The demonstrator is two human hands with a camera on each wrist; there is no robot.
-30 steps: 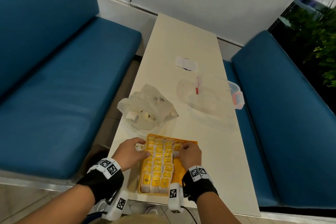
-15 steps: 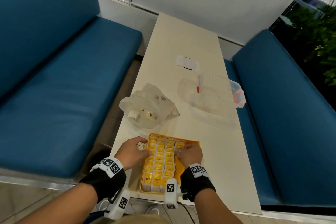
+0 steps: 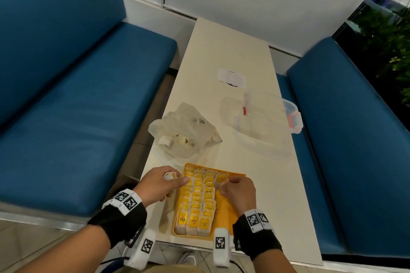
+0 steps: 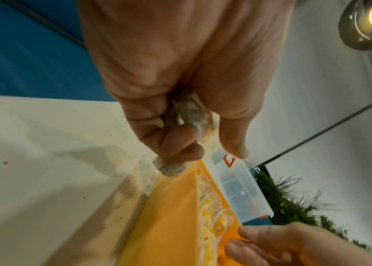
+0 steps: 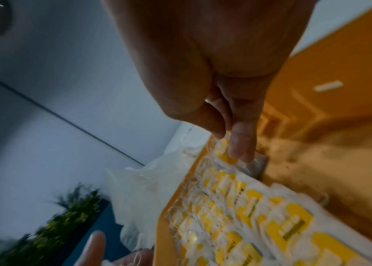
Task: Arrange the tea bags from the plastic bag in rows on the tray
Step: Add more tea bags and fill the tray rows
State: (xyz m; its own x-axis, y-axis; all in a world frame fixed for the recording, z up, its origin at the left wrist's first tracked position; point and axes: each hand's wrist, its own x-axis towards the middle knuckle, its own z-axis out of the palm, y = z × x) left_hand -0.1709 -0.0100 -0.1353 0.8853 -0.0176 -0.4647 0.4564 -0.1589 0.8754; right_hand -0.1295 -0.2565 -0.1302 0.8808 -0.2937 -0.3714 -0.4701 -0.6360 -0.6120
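Note:
The orange tray lies at the table's near edge with three full rows of yellow-tagged tea bags. My left hand rests at the tray's far left corner. It grips a small bunch of tea bags in its curled fingers. My right hand pinches one tea bag at the far end of a fourth row. The right side of the tray is bare. The plastic bag with more tea bags lies just beyond the tray.
A clear lidded container with red clips stands at the right side of the table, with a white paper scrap beyond it. Blue benches flank the narrow table. The table's left edge runs close beside my left hand.
Both hands stay at the tray's far end. The right hand has shifted slightly to the right there; the left hand still holds its bunch.

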